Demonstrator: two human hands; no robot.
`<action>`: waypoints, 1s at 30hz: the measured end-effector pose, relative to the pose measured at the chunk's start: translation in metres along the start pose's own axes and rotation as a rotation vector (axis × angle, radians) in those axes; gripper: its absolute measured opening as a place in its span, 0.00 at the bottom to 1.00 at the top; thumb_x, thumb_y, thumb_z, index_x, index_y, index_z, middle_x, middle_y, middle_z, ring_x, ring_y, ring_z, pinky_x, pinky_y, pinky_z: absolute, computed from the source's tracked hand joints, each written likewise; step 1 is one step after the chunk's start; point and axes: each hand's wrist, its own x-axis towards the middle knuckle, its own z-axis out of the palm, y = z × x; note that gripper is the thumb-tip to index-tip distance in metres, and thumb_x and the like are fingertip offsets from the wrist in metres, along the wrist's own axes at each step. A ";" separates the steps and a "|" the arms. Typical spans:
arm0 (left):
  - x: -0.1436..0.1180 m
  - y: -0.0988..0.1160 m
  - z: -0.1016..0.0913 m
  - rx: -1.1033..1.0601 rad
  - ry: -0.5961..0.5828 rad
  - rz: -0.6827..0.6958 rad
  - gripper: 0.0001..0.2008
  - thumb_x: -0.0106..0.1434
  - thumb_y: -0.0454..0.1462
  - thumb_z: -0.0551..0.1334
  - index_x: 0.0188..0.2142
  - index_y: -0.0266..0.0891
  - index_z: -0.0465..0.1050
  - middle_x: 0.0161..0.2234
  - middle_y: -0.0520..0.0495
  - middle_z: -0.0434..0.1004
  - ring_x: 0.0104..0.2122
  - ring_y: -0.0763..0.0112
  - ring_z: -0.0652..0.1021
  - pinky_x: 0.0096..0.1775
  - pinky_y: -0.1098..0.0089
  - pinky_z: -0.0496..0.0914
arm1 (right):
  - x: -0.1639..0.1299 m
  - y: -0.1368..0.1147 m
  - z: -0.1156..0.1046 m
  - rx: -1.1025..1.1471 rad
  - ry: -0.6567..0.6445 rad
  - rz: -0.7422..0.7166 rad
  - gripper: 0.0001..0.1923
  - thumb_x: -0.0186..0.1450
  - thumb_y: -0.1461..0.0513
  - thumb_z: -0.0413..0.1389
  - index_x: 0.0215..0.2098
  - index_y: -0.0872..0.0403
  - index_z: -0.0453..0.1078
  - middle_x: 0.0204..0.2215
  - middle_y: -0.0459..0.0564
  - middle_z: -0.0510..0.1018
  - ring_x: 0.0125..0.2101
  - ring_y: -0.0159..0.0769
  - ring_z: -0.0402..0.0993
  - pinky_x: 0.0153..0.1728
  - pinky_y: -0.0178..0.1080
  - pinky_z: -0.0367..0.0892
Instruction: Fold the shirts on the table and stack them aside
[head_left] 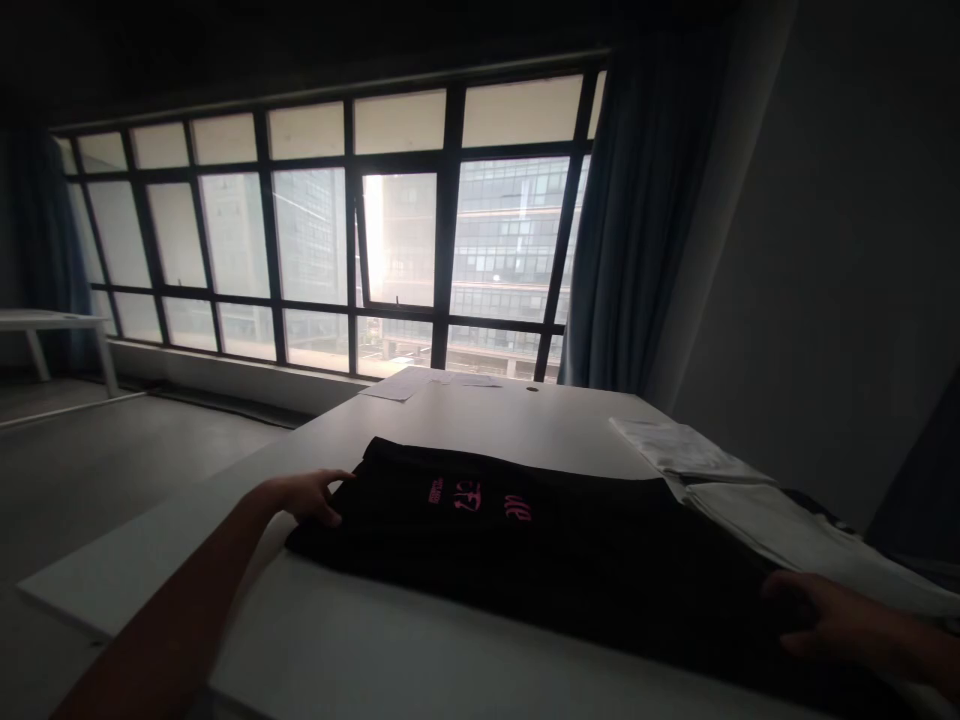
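A black T-shirt (600, 540) with pink printing lies folded lengthwise across the near part of the white table (495, 425). At its left end, my left hand (307, 495) touches the cloth, with thumb and forefinger spread apart on it. My right hand (832, 615) is at the near right end of the shirt, its fingers curled round dark cloth. Shadow makes the fabric between those fingers hard to make out.
Folded pale garments (817, 540) and a white folded piece (682, 448) lie along the table's right side. Paper sheets (401, 384) are at the far edge, near a cable hole (532, 389). Windows, a blue curtain (637, 230) and another white table (52, 320) stand beyond.
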 end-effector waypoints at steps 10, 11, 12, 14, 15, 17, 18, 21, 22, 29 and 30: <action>-0.009 0.076 0.086 0.490 0.407 0.724 0.28 0.66 0.51 0.54 0.62 0.46 0.63 0.63 0.43 0.65 0.62 0.55 0.65 0.61 0.57 0.59 | -0.019 -0.106 0.022 -0.033 0.117 -0.379 0.28 0.56 0.42 0.55 0.50 0.45 0.69 0.53 0.59 0.74 0.54 0.54 0.69 0.56 0.54 0.63; -0.006 0.083 0.104 0.516 0.309 0.833 0.29 0.67 0.52 0.52 0.64 0.48 0.60 0.65 0.46 0.62 0.64 0.57 0.62 0.64 0.56 0.55 | -0.025 -0.123 0.035 -0.054 0.095 -0.464 0.32 0.59 0.41 0.52 0.56 0.47 0.66 0.58 0.57 0.70 0.58 0.52 0.65 0.60 0.53 0.59; -0.002 0.087 0.119 0.547 0.210 0.900 0.30 0.67 0.54 0.51 0.66 0.50 0.57 0.67 0.48 0.57 0.66 0.57 0.58 0.65 0.55 0.51 | -0.030 -0.136 0.048 -0.089 0.052 -0.531 0.36 0.60 0.41 0.51 0.60 0.48 0.63 0.62 0.56 0.65 0.61 0.52 0.60 0.62 0.54 0.55; 0.005 0.085 0.138 0.577 0.106 0.899 0.31 0.68 0.55 0.49 0.68 0.54 0.49 0.69 0.51 0.48 0.68 0.57 0.51 0.66 0.51 0.46 | -0.036 -0.148 0.068 -0.177 -0.056 -0.576 0.39 0.61 0.40 0.50 0.64 0.50 0.59 0.66 0.55 0.59 0.65 0.52 0.52 0.65 0.56 0.48; 0.008 0.082 0.142 0.584 0.086 0.868 0.31 0.68 0.55 0.48 0.68 0.56 0.47 0.70 0.52 0.44 0.68 0.56 0.49 0.66 0.50 0.43 | -0.037 -0.149 0.074 -0.208 -0.099 -0.569 0.39 0.63 0.40 0.48 0.65 0.50 0.58 0.67 0.55 0.56 0.66 0.52 0.49 0.65 0.58 0.44; 0.013 0.073 0.141 0.597 0.070 0.809 0.31 0.69 0.55 0.47 0.68 0.58 0.43 0.70 0.54 0.40 0.69 0.55 0.45 0.66 0.47 0.41 | -0.037 -0.143 0.077 -0.243 -0.154 -0.539 0.38 0.65 0.40 0.46 0.66 0.50 0.56 0.68 0.55 0.54 0.67 0.51 0.46 0.66 0.58 0.41; 0.016 0.069 0.137 0.606 0.065 0.797 0.31 0.69 0.55 0.47 0.68 0.59 0.42 0.70 0.54 0.39 0.69 0.55 0.45 0.66 0.47 0.40 | -0.036 -0.139 0.074 -0.247 -0.164 -0.528 0.38 0.65 0.40 0.46 0.67 0.51 0.56 0.68 0.55 0.53 0.67 0.51 0.47 0.66 0.58 0.41; 0.027 0.064 0.118 0.641 0.149 0.743 0.30 0.69 0.55 0.47 0.68 0.56 0.47 0.70 0.52 0.45 0.68 0.55 0.51 0.65 0.50 0.48 | -0.034 -0.131 0.058 -0.223 -0.152 -0.520 0.39 0.62 0.42 0.53 0.65 0.52 0.60 0.66 0.57 0.57 0.64 0.51 0.54 0.64 0.53 0.50; 0.033 0.064 0.110 0.650 0.231 0.702 0.29 0.69 0.54 0.48 0.67 0.53 0.52 0.69 0.49 0.50 0.67 0.55 0.56 0.64 0.51 0.53 | -0.034 -0.131 0.053 -0.210 -0.142 -0.524 0.38 0.60 0.43 0.56 0.63 0.52 0.62 0.65 0.58 0.60 0.63 0.51 0.58 0.63 0.52 0.53; 0.082 0.071 0.046 0.823 0.580 0.546 0.18 0.61 0.38 0.60 0.51 0.44 0.74 0.55 0.42 0.73 0.54 0.54 0.72 0.52 0.56 0.67 | -0.046 -0.146 0.047 -0.214 -0.083 -0.687 0.14 0.64 0.56 0.55 0.43 0.52 0.76 0.50 0.55 0.75 0.46 0.43 0.74 0.51 0.44 0.67; 0.086 0.072 0.042 0.845 0.575 0.541 0.16 0.60 0.37 0.60 0.47 0.44 0.76 0.53 0.43 0.75 0.52 0.54 0.73 0.50 0.56 0.67 | -0.047 -0.149 0.050 -0.240 -0.074 -0.711 0.12 0.65 0.58 0.53 0.40 0.52 0.76 0.47 0.54 0.76 0.44 0.42 0.74 0.49 0.44 0.68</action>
